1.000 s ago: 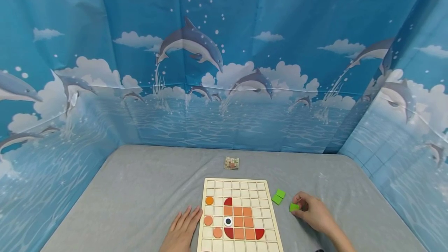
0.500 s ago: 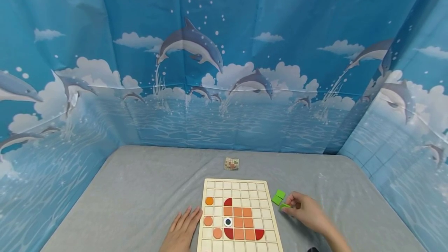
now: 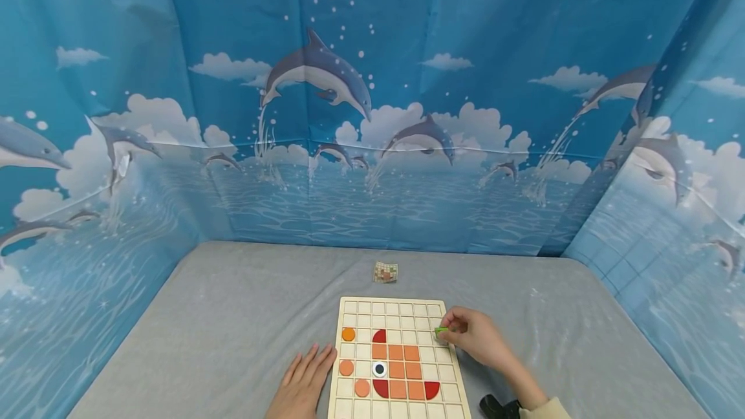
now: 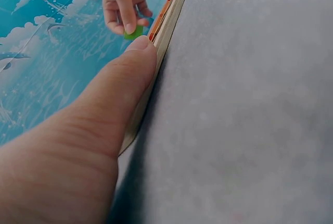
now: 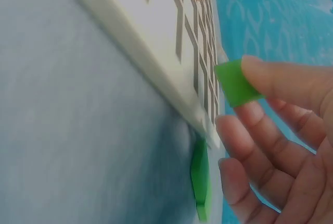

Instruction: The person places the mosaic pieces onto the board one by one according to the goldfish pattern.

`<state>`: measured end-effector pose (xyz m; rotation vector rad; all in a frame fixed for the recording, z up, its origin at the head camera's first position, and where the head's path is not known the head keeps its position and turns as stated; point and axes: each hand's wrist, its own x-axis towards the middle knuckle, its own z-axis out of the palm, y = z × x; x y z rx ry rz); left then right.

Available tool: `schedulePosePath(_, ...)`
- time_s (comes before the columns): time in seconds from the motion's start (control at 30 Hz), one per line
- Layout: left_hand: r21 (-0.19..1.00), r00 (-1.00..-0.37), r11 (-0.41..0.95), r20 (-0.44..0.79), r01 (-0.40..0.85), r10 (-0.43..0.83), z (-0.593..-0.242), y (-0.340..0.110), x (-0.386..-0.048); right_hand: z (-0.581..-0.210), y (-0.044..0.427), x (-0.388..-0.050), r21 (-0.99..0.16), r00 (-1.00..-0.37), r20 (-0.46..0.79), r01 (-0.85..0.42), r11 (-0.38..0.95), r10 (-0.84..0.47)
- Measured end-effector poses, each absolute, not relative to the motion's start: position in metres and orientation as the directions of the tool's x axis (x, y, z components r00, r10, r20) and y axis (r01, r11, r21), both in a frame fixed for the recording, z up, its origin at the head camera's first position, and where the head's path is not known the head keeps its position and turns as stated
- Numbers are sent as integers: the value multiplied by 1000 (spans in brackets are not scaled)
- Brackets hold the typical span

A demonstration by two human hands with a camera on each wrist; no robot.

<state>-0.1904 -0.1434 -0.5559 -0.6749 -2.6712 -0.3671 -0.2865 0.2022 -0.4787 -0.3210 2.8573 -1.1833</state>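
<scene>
A pale wooden grid board (image 3: 392, 307) lies on the grey cloth. My right hand (image 3: 477, 340) is over the board's right edge and pinches a green square tile (image 5: 235, 82) between thumb and fingers. Below it in the right wrist view, more green tiles (image 5: 199, 179) lie by the board's side; in the head view the hand hides them. Flat beside the board's left edge is my left hand (image 3: 304, 380), with its fingertips at that edge. Its thumb (image 4: 122, 73) touches the board's side in the left wrist view.
Orange square tiles (image 3: 396, 370), dark red quarter-round pieces (image 3: 432, 390), orange discs (image 3: 362, 387) and a black-and-white eye disc (image 3: 379, 369) sit on the board. A small patterned card (image 3: 385, 271) lies behind it. A dolphin-printed curtain (image 3: 372, 199) surrounds the table.
My right hand has picked up one green tile, carried it left past the other green tiles and brought it over the board's right edge. The left hand has stayed put.
</scene>
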Motion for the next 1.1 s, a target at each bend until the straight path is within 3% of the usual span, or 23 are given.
schedulePosePath(0.3,149,-825,858,393,492,405,-555,-143,-191,-483,185,-298,-723,-962,120,-253,643,-244)
schedulePosePath(1.1,178,-847,864,362,472,388,-554,-142,-191,-487,171,-306,-687,-963,147,-264,677,-226)
